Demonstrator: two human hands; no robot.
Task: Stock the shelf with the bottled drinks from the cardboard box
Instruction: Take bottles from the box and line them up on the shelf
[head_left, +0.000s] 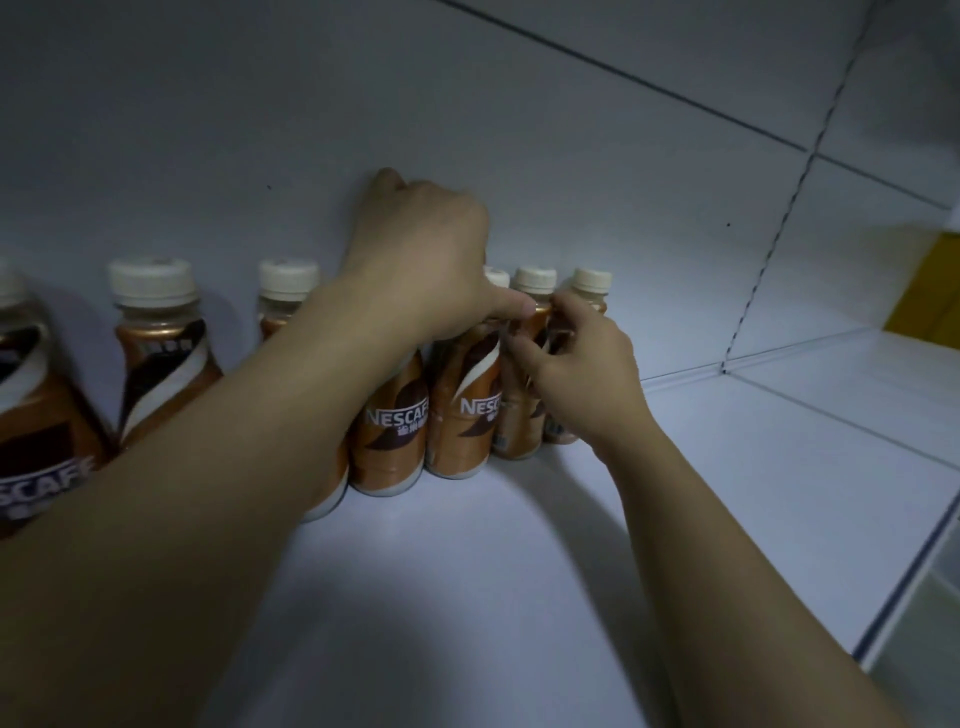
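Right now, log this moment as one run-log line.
step: stocking | left hand: grips top of labelled bottle | right hand: pinches neighbouring bottle | shelf: other bottles upright

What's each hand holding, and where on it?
Left hand grips a Nescafe bottle by its hidden top; right hand pinches a second bottle at its shoulder.

Left hand, right hand, fingers curled

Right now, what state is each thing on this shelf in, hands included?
left hand, curled over the top of the middle bottle, gripping it.
right hand, fingers pinching the right-end bottles at their necks.
middle bottle, upright, cap hidden.
right-end bottles, upright, capped.
left bottles, upright, capped.
shelf, white, bottles standing along its back.
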